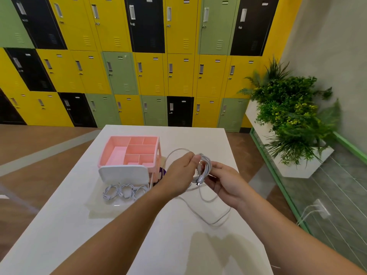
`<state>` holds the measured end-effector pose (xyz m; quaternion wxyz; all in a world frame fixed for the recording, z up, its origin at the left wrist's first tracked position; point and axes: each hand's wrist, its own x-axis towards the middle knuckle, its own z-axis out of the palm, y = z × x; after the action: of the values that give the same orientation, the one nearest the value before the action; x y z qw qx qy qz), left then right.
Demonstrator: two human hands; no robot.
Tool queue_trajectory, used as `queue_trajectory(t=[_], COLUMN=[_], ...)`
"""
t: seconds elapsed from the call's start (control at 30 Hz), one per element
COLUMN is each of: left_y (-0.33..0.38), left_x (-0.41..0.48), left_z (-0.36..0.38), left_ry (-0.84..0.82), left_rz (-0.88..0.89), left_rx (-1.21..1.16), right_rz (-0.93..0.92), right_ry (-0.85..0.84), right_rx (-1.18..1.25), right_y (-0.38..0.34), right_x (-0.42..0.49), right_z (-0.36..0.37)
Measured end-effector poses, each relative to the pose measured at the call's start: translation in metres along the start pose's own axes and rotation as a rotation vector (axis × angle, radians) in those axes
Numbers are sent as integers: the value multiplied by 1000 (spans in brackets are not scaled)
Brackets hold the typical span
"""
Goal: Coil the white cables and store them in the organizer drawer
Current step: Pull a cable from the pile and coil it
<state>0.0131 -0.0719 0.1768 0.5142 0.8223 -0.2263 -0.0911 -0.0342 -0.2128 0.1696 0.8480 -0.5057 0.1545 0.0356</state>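
Your cable [206, 165] is greyish white, your desk [99, 235] white; the organizer [119, 153] is pale pink, its drawer [123, 173] white, the coiled cables [123, 192] in it white too; the lockers [149, 72] make a patchwork of yellow, sage green and black; the floor [39, 139] is wood-brown.

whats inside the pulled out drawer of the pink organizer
About three coiled white cables lie in the drawer. Its back part is hidden under the white panel, so anything there cannot be seen.

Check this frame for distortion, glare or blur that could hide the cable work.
Head view: the wide-angle lens tilts and bows the lockers; the glossy table faintly mirrors the arms; light is even, without hard shadows; the left hand, right hand and cable are sharp enough to read.
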Motion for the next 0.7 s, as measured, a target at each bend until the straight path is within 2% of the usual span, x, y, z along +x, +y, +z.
queue_trajectory(t=[0.13,0.23,0.43,0.63,0.7], left_y=[-4,-6,-2,-1,-2], left_x=[-2,-2,-5,-2,-2], left_z=[4,7,9,10,11], left_ry=[96,100,56,119,146], left_rz=[-32,-29,-20,-50,-51], left_rx=[95,133,96,31,37], right_rz=[23,0,-189,-301,-337], right_ry=[-60,-117,65,107,145], right_rx=[53,-44,-330,-261,-310], right_y=[-3,-3,2,8,11], right_x=[-2,-3,0,1,2], right_z=[0,3,7,10,13])
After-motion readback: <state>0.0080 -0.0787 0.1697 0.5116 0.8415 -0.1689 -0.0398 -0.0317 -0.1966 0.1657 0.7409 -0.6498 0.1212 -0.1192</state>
